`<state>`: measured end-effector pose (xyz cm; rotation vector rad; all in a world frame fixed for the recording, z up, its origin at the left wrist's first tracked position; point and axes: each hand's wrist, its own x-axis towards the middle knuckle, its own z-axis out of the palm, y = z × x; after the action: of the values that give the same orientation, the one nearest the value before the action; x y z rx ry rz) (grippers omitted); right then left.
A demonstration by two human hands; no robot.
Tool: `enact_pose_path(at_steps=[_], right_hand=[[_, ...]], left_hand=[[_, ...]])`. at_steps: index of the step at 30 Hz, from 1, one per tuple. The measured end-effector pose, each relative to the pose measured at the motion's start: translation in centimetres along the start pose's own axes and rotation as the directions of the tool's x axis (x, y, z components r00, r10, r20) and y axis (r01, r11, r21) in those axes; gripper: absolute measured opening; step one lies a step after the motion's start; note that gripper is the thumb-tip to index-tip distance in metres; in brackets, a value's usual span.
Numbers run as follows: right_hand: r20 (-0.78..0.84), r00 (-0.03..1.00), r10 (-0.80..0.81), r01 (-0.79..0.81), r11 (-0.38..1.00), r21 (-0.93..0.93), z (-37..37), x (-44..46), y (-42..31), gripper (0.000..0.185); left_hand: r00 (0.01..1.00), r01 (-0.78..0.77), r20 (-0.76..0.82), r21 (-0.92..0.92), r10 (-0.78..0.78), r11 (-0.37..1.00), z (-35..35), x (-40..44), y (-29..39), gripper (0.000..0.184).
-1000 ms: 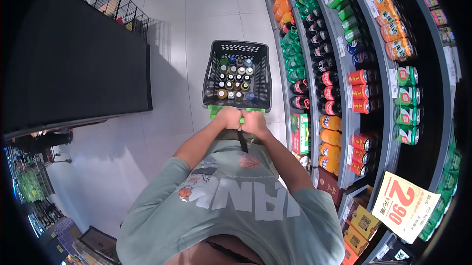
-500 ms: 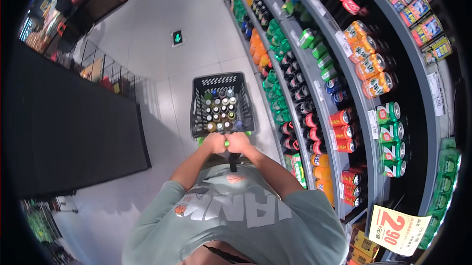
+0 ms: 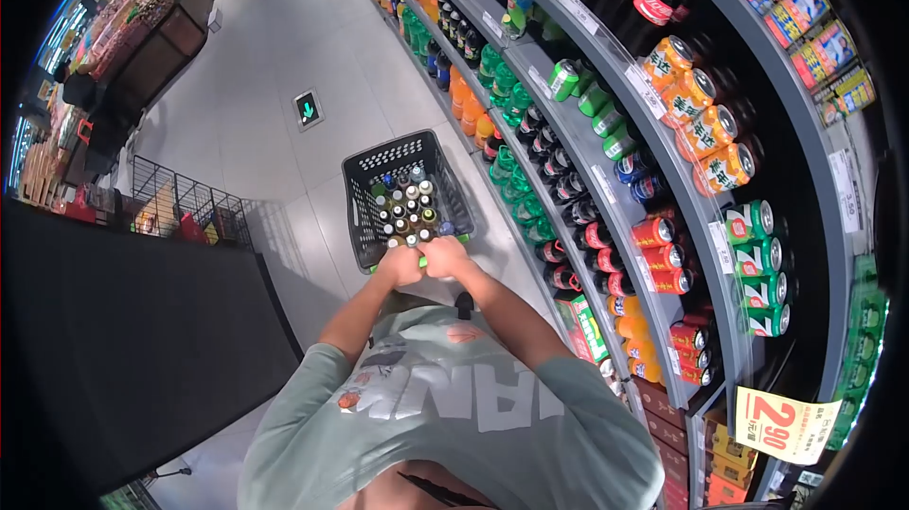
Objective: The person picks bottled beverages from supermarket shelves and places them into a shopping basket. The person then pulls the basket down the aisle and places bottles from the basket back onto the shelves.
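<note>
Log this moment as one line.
left hand: gripping green handle | right hand: gripping it | basket: holds bottles | drink shelves: at right

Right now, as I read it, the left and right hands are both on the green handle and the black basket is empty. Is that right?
Not quite: the basket isn't empty. The head view shows bottles in it. The rest is right: the left hand and right hand are both on the green handle.

Orange cans [image 3: 708, 131] sit near 7UP cans [image 3: 760, 268]; a wire rack [image 3: 204, 199] holds perhaps red packets [image 3: 192, 229].
</note>
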<state>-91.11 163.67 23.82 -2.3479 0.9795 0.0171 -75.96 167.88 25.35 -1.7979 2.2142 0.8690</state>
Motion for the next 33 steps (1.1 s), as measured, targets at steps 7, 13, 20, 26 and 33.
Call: enact_pose_path(at_steps=[7,13,20,26,33], right_hand=[[-0.031,1.000,0.000,-0.002,0.998,-0.067,-2.6,4.7,0.7,0.027],[0.058,0.998,0.035,-0.031,0.998,-0.060,-3.8,9.1,1.2,0.032],[0.091,0.994,0.059,-0.045,0.988,-0.148,-5.6,13.1,1.7,0.022],[0.185,0.965,0.185,-0.142,0.964,-0.224,-6.9,16.2,1.3,0.015],[0.260,0.918,0.300,-0.245,0.943,-0.226,-8.6,19.5,1.5,0.025]], left_hand=[[0.999,-0.045,-0.003,-0.070,0.045,0.997,-3.0,3.4,-3.3,0.031],[0.995,-0.093,0.020,-0.202,0.099,0.975,-5.0,6.3,-6.7,0.034],[0.957,-0.181,0.138,-0.410,0.257,0.894,-6.5,7.4,-13.7,0.050],[0.938,-0.237,0.052,-0.623,0.342,0.746,-7.4,8.1,-17.5,0.059],[0.924,-0.360,-0.116,-0.579,0.364,0.731,-9.3,10.4,-18.8,0.042]])
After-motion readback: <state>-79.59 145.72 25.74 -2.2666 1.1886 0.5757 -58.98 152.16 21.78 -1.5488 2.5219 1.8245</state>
